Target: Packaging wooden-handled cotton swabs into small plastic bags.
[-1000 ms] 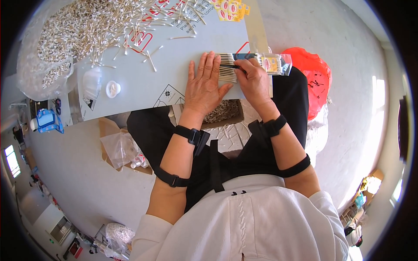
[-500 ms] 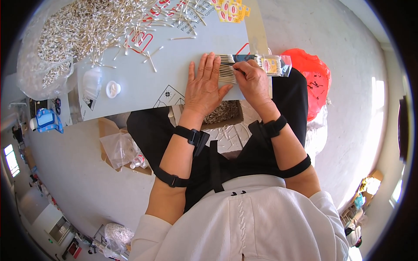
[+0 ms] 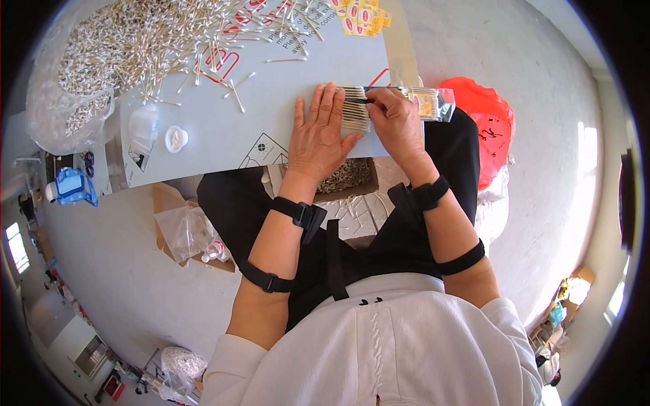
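Note:
My left hand [image 3: 316, 135] lies flat on the table, fingers stretched out, its index finger and thumb beside a row of cotton swabs [image 3: 355, 116]. Over those swabs comes my right hand [image 3: 398, 127], thumb and fingers pinched on a thin dark strip [image 3: 359, 101] that points left across the row. What the strip is I cannot make out. Right of these fingers, a clear packet [image 3: 424, 103] of cotton swabs with a yellow label sticks out over the table edge, partly hidden by my right hand.
Loose cotton swabs [image 3: 135, 47] heap at the far left, spilling from a clear bag [image 3: 42, 111]. Yellow cards [image 3: 362, 17] lie at the back of the table [image 3: 223, 135]. Nearer stand a small white tub [image 3: 175, 139] and a clear cup [image 3: 143, 128]. A red bag [image 3: 484, 122] is beyond my right knee.
My right hand has shifted slightly and turned, and more of the dark strip now shows over the swabs. My left hand stays almost still.

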Available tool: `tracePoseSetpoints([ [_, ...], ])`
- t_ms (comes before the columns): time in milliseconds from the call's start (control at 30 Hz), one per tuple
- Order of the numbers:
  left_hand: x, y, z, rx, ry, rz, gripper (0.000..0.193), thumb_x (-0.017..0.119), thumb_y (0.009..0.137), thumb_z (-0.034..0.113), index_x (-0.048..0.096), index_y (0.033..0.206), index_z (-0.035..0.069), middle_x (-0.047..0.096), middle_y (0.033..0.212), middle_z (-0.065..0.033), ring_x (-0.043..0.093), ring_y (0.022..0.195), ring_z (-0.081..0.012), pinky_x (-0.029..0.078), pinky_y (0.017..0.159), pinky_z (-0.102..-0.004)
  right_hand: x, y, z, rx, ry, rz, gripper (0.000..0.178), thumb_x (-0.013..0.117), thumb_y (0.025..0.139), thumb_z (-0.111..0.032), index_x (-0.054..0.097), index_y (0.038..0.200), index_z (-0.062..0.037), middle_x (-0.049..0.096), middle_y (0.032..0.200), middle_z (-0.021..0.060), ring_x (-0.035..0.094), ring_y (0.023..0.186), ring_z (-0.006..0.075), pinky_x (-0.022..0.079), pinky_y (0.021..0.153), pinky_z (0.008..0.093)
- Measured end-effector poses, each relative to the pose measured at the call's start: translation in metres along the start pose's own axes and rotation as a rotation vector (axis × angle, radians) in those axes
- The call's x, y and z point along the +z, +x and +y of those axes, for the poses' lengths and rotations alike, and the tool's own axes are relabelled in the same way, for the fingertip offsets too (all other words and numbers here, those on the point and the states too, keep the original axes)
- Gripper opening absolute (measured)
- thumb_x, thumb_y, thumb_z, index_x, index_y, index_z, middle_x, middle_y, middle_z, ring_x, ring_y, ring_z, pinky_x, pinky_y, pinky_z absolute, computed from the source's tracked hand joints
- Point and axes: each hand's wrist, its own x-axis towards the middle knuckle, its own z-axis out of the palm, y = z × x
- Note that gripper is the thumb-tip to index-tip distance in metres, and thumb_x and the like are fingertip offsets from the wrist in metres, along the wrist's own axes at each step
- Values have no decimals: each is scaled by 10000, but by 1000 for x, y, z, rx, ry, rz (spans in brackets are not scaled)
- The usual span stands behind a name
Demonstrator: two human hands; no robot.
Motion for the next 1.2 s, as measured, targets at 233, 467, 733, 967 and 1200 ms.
tracePoseSetpoints([
  [233,1,0,0,5,-2,4,822,589,897,498,289,1512,43,266,1585,-117,197,1486,-264,105,1206,-510,3,9,0,18,-8,-31,154,648,825,-115,715,959,-82,633,830,130,649,780,328,514,684,421],
  [467,1,0,0,0,22,-12,822,553,909,527,264,1528,69,254,1591,-102,193,1487,-261,114,1205,-495,5,10,2,29,-17,-33,144,643,832,-116,714,953,-87,634,842,130,645,779,334,515,688,426],
  [733,1,0,-1,2,10,11,820,559,903,527,287,1516,56,266,1583,-109,203,1483,-269,122,1201,-506,8,17,2,-53,-20,-3,70,649,815,-110,690,850,-66,635,827,119,645,780,333,518,673,423],
  [967,0,-1,0,13,-14,41,815,599,887,493,306,1505,50,295,1565,-118,228,1472,-283,139,1194,-510,2,42,2,-31,-49,-75,45,649,782,-89,664,793,-48,635,808,132,640,784,343,514,678,437],
  [1200,-1,-1,1,10,-37,38,802,610,886,470,314,1500,47,306,1558,-122,240,1467,-291,142,1193,-507,-13,18,-1,40,44,-94,51,655,756,-71,650,789,-33,650,795,142,642,751,341,506,668,427],
])
